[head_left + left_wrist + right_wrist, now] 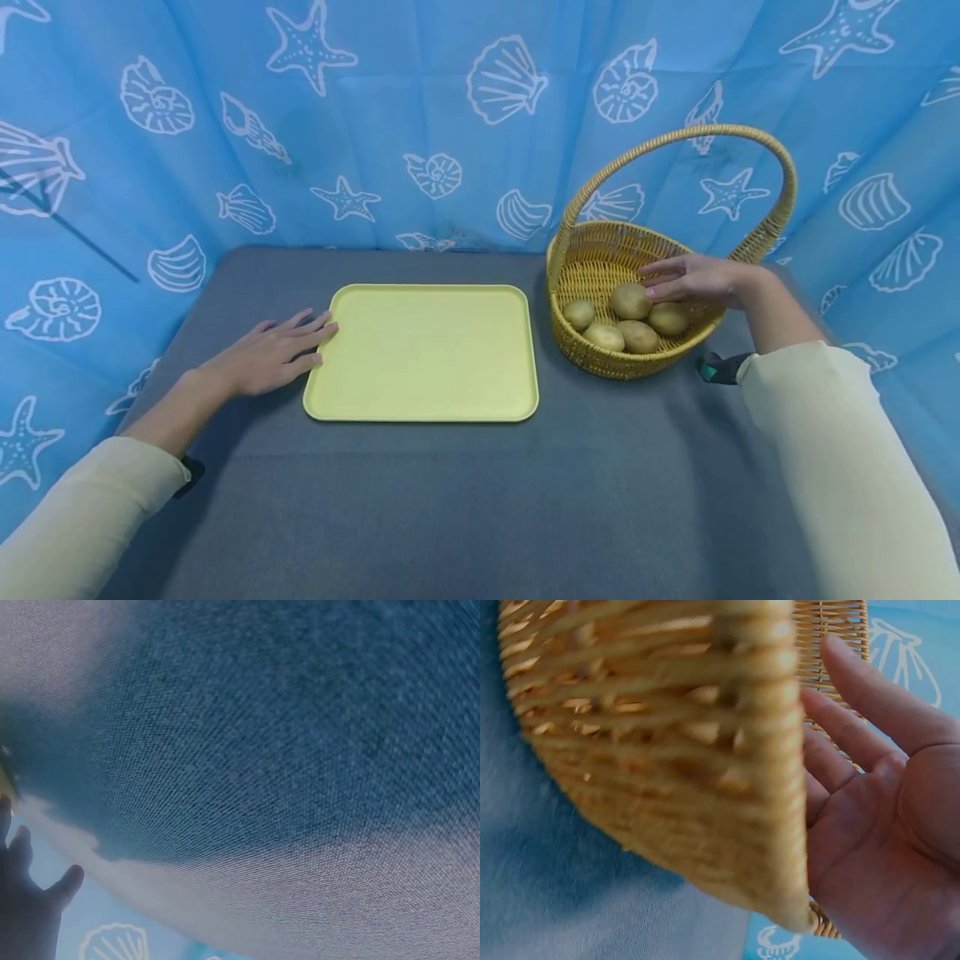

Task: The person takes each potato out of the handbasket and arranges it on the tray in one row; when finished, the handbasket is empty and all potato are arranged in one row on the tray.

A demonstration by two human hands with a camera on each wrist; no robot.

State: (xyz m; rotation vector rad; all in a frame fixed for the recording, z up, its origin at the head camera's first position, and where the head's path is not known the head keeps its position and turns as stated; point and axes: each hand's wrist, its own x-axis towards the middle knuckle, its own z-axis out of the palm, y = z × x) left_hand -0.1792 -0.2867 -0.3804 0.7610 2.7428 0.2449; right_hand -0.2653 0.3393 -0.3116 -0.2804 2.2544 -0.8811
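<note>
My right hand [693, 279] reaches under the handle into a wicker basket [600, 364], its fingertips at the upper potato [631, 301]. Several potatoes [604, 337] lie together in the basket's near part. Seen from the right wrist, the fingers extend behind the basket's rim [769, 772], and the potatoes are hidden there. My left hand [272, 357], fingers stretched out, has its fingertips at the left edge of a pale yellow tray [420, 354]; whether they press on it I cannot tell. The left wrist view catches only a dark part of that hand [30, 900].
A grey cloth-covered table [450, 508] carries the tray and the basket side by side. The basket's tall arched handle [701, 132] rises over the right wrist's path. Behind hangs a blue curtain [420, 100] with white shells and starfish.
</note>
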